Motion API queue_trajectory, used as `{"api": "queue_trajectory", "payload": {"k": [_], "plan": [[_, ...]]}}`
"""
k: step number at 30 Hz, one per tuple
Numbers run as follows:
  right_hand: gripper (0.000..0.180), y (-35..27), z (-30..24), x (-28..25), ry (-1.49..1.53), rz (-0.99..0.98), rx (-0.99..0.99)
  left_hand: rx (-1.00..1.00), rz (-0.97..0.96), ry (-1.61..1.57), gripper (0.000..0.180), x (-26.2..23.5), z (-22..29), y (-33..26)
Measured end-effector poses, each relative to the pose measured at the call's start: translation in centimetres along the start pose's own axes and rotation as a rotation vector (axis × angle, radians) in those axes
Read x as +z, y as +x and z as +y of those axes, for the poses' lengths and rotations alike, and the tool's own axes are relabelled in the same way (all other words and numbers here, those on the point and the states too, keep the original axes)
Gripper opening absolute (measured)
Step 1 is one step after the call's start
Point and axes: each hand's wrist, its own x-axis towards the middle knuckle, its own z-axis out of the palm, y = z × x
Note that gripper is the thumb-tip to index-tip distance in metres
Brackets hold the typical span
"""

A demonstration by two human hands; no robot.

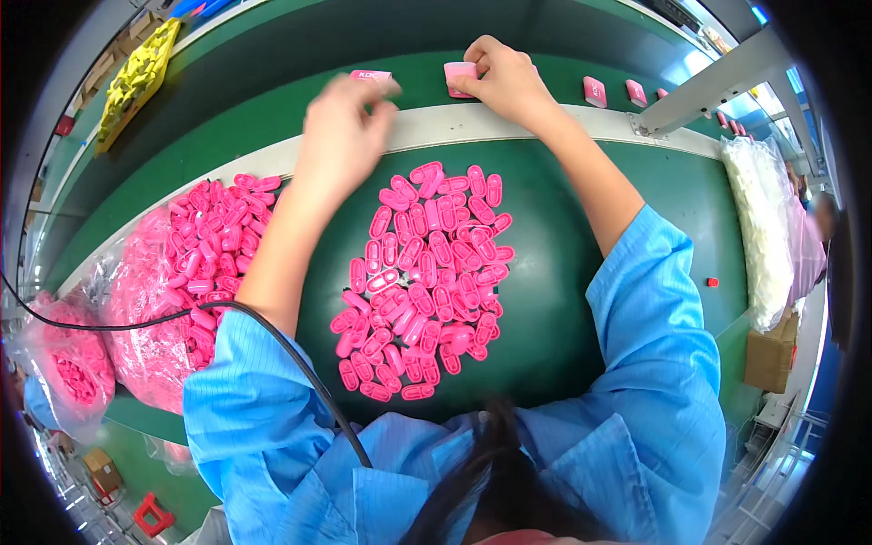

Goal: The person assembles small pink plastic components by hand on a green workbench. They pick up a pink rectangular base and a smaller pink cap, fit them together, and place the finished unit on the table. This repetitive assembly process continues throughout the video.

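Observation:
A heap of small pink plastic shells (pixel 425 277) lies on the green table in front of me. My left hand (pixel 343 136) reaches forward, blurred, its fingers at a pink piece (pixel 371 77) on the green conveyor belt (pixel 272 100). My right hand (pixel 504 82) rests on the belt's near edge with its fingers closed around another pink piece (pixel 459 77). Both forearms stretch out from blue sleeves.
A second pile of pink shells (pixel 213 241) and clear bags of them (pixel 68 363) lie at the left. More pink pieces (pixel 595 91) ride the belt at the right. A yellow tray (pixel 136 77) sits far left, a white bag (pixel 754 218) and a cardboard box (pixel 770 356) at the right.

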Motion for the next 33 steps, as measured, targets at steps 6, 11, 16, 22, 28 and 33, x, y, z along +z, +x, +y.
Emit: {"api": "queue_trajectory", "payload": {"k": [6,11,16,22,28,33], "plan": [[0.036,-4.4,-1.7,-1.8,0.445,-0.112,0.054,0.128,-0.183,-0.063,0.022,-0.4,2.4,-4.0],[0.031,-5.6,-0.7,-1.9,0.645,-0.127,0.188,0.083,-0.213,-0.071,0.021,-0.4,0.9,-3.4],[0.027,-6.1,-1.1,0.3,0.856,-0.05,0.171,0.124,-0.281,0.081,0.02,0.2,1.6,-3.7],[0.031,-6.7,-3.7,-0.3,0.967,-0.056,0.024,-0.004,-0.202,0.041,0.018,0.1,2.7,-2.3],[0.027,-4.8,-5.5,0.2,1.287,-0.254,0.181,-0.469,-0.023,-0.954,0.028,-0.3,0.4,-2.2],[0.026,-5.1,-5.7,0.7,1.357,-0.325,0.211,-0.429,0.022,-1.044,0.028,0.0,0.6,-2.6]]}}
